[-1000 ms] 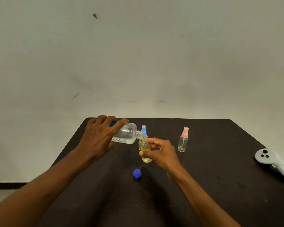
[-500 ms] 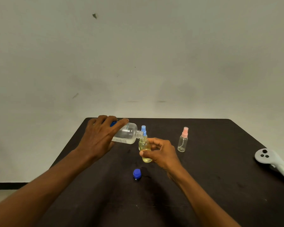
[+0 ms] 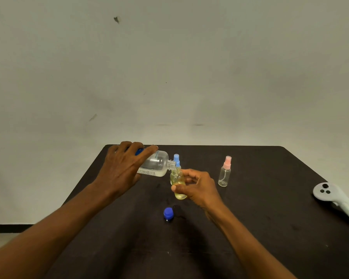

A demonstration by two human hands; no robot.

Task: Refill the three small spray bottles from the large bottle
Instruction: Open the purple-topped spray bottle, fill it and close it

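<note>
Near the table's (image 3: 270, 228) middle, the left hand (image 3: 125, 168) is gripping the tipped large bottle (image 3: 156, 164), its neck at the mouth of the small bottle (image 3: 178, 181) that the right hand (image 3: 197, 188) is pinching upright, so a gentle, steady tilt seems wise.

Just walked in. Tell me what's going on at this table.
The left hand tips the large bottle sideways, its neck at the mouth of a small bottle of yellowish liquid held by the right hand. A pink-topped spray bottle stands empty to the right. A blue cap lies on the table.
</note>
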